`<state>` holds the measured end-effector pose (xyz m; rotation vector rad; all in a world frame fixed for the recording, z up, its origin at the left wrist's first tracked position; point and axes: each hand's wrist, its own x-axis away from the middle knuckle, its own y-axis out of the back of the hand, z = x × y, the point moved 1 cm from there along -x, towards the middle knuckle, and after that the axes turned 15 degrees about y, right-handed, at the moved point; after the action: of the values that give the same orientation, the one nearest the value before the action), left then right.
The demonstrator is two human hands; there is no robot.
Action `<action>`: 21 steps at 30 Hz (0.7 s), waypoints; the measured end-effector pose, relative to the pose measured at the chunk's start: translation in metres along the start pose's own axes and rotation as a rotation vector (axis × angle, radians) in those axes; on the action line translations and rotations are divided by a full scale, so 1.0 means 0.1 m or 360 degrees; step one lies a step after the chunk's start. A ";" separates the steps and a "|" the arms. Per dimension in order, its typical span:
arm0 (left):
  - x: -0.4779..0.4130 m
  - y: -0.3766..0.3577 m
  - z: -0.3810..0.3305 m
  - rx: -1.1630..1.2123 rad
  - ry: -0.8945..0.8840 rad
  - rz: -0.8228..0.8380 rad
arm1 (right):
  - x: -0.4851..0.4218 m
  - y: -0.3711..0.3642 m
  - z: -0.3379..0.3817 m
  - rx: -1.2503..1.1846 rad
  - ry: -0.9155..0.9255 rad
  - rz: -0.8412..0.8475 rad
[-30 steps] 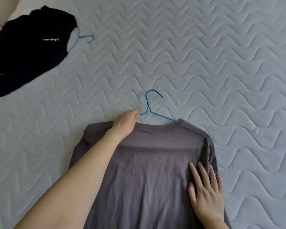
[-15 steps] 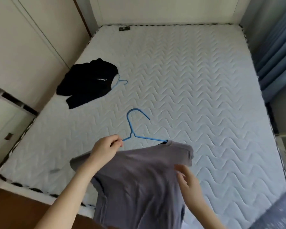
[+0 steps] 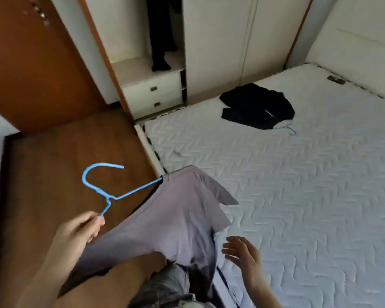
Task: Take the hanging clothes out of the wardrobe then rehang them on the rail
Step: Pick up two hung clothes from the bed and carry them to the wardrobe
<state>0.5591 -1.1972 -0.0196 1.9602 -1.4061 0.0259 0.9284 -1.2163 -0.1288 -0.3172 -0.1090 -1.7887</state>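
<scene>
Raised off the mattress (image 3: 298, 207) where it was lying flat a second ago, the grey shirt (image 3: 178, 218) is now being carried on its blue hanger (image 3: 111, 196) just off the mattress's near left corner. Beyond the mattress's far left side, the wardrobe (image 3: 220, 52) is being shown with one compartment open, dark clothes (image 3: 161, 30) hanging inside. A black garment (image 3: 257, 106) is being left lying on the mattress near that far left edge, the blue hook of a second hanger (image 3: 289, 129) showing beside it. One wire arm of the shirt's hanger is being pinched by the left hand (image 3: 80, 232), off the mattress; the right hand (image 3: 242, 252) is being held with fingers spread, gripping nothing, over the mattress's near edge beside the shirt.
</scene>
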 end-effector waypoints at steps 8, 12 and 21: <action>0.37 1.01 1.22 0.0863 0.0788 -0.0382 | -0.28 -1.55 -0.08 0.0202 -0.0076 0.0542; 0.26 1.42 1.69 0.0815 0.0908 -0.0535 | -0.42 -2.53 -0.22 0.0287 -0.0038 0.0711; -0.60 2.56 1.82 0.0588 0.0722 -0.0693 | -0.63 -4.16 -0.47 0.0444 -0.0084 0.0834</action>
<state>0.2534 -1.2882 -0.0439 2.3335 -0.7002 0.5266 0.5326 -1.0681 -0.1509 -0.1701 -0.2833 -1.2276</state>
